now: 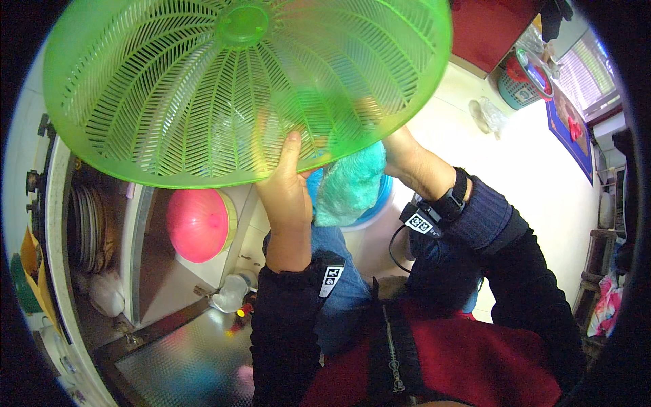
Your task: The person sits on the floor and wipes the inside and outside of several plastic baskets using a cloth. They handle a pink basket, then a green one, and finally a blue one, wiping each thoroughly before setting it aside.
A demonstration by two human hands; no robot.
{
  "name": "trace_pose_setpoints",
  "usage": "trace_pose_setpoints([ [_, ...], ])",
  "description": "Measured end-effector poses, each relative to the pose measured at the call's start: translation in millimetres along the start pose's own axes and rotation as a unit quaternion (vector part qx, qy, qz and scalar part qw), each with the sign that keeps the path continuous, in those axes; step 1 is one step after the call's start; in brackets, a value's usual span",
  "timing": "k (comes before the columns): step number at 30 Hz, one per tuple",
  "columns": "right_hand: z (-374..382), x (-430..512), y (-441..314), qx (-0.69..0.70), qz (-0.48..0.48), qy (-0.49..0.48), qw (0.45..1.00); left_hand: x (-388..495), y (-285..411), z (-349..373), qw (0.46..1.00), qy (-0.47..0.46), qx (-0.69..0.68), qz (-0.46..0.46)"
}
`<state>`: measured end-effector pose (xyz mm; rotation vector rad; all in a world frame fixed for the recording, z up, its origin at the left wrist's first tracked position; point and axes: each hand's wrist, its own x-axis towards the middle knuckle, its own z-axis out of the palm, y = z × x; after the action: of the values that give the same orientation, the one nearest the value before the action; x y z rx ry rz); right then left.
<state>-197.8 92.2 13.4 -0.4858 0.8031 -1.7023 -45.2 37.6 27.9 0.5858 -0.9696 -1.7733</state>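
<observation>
A large green plastic mesh cover (168,117), domed with slatted sides, is tilted up before me and fills the upper view. My left hand (287,198) grips its near rim, thumb on the face towards me and fingers behind. On the far side of the cover, my right hand (407,157) is partly hidden and has a turquoise cloth (353,185) pressed against the mesh. Its fingers show only blurred through the slats. Below the cloth, part of a blue basin (384,196) is visible near the floor.
To the left, an open cabinet holds stacked plates (89,229) and a pink bowl (198,224); its textured door (188,356) stands open beside me. A teal basket (521,86), a plastic bag (491,117) and a blue-edged mat (572,137) are at the upper right.
</observation>
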Motion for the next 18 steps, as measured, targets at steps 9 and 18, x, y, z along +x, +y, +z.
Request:
trace_pose_setpoints([
  [9, -5.3, 2.7, 8.3, -0.227, -0.093, -0.063, 0.967, -1.3, 2.9, 1.2, 0.998, -0.003, 0.032, -0.048],
  [18, 1.3, 0.0, -2.2, -0.030, -0.036, 0.048, 0.998, -3.0, -0.6, -1.1, 0.999, 0.010, 0.028, 0.026],
])
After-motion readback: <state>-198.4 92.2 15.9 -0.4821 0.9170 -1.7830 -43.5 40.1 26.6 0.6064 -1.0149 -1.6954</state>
